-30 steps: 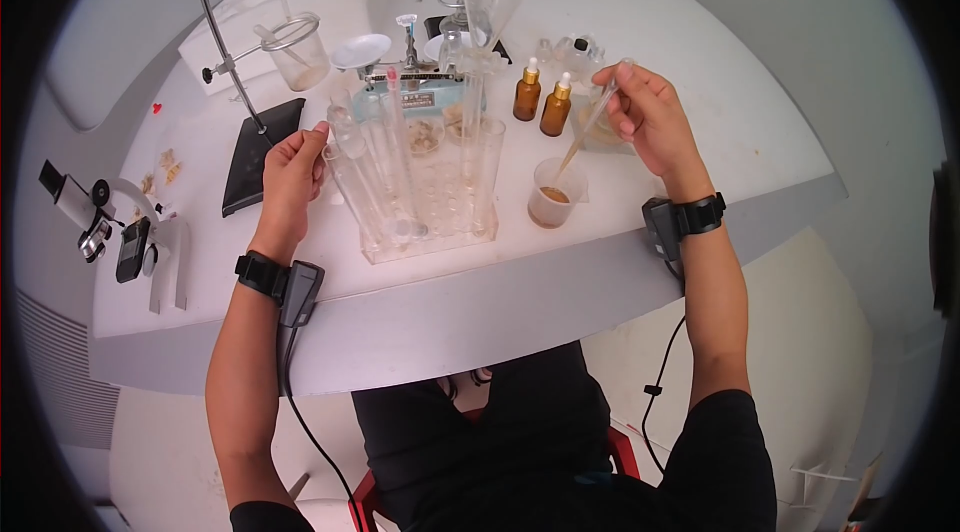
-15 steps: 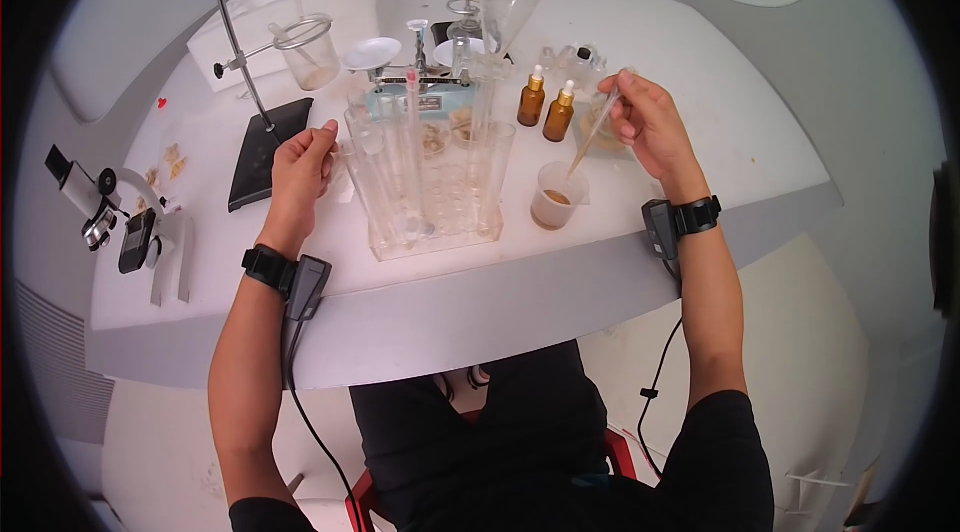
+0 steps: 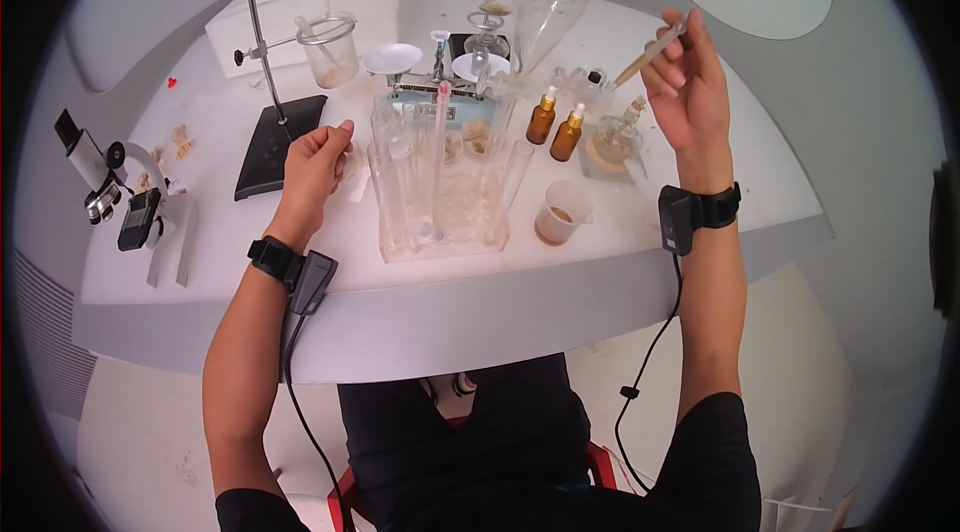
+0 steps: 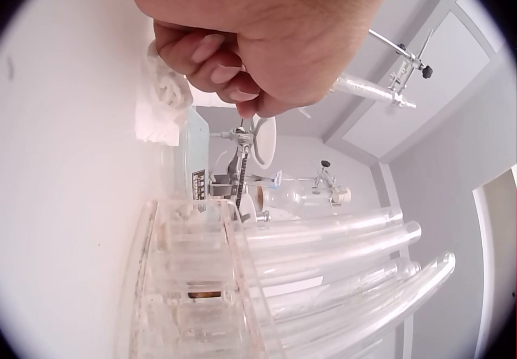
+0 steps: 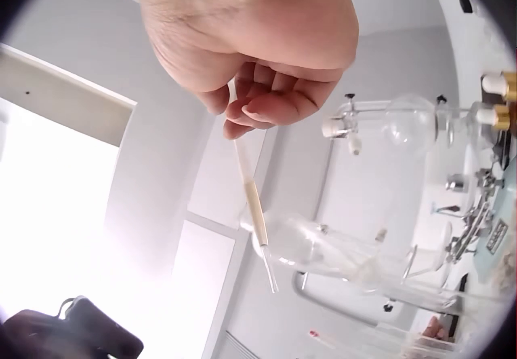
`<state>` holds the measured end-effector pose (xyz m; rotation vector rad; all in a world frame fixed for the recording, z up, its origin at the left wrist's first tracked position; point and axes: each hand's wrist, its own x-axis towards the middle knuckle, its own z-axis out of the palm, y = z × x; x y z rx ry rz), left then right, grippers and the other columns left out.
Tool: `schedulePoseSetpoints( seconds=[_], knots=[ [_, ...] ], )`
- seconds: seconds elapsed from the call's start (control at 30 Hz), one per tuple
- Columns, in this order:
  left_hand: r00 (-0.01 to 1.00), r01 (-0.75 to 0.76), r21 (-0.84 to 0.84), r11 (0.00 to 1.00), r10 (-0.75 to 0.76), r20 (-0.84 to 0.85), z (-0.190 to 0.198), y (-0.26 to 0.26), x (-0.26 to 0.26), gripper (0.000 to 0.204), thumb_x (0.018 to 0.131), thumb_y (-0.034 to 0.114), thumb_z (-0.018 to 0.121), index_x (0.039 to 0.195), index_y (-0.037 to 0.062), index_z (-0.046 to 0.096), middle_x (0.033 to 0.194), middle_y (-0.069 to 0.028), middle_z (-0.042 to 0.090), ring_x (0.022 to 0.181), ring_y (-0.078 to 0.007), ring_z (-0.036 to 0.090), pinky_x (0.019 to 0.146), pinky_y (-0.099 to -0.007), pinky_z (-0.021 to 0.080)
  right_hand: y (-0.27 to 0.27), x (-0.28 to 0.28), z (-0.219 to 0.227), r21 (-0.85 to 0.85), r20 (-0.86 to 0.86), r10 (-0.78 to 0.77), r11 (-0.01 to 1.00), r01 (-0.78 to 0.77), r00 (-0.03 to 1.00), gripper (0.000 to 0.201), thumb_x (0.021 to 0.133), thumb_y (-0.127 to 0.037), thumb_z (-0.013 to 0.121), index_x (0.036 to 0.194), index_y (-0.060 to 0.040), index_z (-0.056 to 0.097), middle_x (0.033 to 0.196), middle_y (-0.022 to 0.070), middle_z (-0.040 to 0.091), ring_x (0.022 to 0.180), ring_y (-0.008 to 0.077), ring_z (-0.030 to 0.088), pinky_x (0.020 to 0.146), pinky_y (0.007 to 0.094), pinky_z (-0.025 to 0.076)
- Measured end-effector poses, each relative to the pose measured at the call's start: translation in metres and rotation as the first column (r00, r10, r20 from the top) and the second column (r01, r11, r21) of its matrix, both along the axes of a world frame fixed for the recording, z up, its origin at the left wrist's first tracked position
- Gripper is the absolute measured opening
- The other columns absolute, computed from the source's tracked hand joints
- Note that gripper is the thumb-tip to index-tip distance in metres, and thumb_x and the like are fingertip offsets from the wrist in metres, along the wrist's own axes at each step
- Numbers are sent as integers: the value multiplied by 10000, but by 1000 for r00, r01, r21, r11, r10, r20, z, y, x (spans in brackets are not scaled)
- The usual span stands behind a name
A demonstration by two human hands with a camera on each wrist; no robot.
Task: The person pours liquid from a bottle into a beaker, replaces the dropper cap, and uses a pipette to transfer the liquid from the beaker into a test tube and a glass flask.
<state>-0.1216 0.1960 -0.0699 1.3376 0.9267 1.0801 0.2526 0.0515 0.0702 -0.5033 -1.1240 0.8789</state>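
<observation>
My right hand (image 3: 690, 97) pinches a thin pipette (image 5: 255, 209) between thumb and fingers, raised above the table. A tan column of liquid fills part of it, and the clear tip points down in the right wrist view. Below and to the left stands a small clear beaker (image 3: 565, 200) with brown liquid in its bottom. My left hand (image 3: 315, 167) has its fingers curled in, thumb against them, with nothing visible in its grip. It is just left of a clear rack (image 3: 450, 250) with several test tubes (image 4: 363, 282) leaning in it.
Two amber dropper bottles (image 3: 565, 137) stand behind the beaker, beside a spirit lamp (image 3: 612, 147). A blue balance (image 3: 420, 110) and a pear-shaped glass funnel (image 3: 550, 7) are at the back. To the left are a stand base (image 3: 280, 152) and a microscope (image 3: 135, 177).
My right hand has lifted the pipette out of the beaker, up and to the right, and its tip now points left. My left hand stays near the rack with fingers curled.
</observation>
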Motion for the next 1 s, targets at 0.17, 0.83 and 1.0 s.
schedulePoseSetpoints(
  seconds=[0.17,0.83,1.0],
  knots=[
    [1000,-5,2,1000,5,1,-5,2,0,353,973,352,663,732,111,571,547,101,394,452,-7,279,430,-215,194,3,-34,11,41,23,46,998,-47,999,389,1040,-353,551,1136,16,628,724,-22,559,551,56,386,510,216,326],
    [1000,-1,7,1000,1,-24,0,-5,6,376,982,340,655,694,122,550,553,99,396,458,-8,271,434,-220,196,-3,-43,-13,71,98,-52,996,45,994,438,1043,-359,545,1138,59,638,733,5,624,542,65,427,503,229,339],
    [1000,-25,25,999,25,-17,-5,-2,7,405,986,336,653,660,147,505,554,96,400,457,-10,273,433,-223,196,-3,-42,-18,82,130,-51,996,40,990,415,1070,-357,486,1171,16,637,759,-7,547,538,46,384,516,198,336]
  ],
)
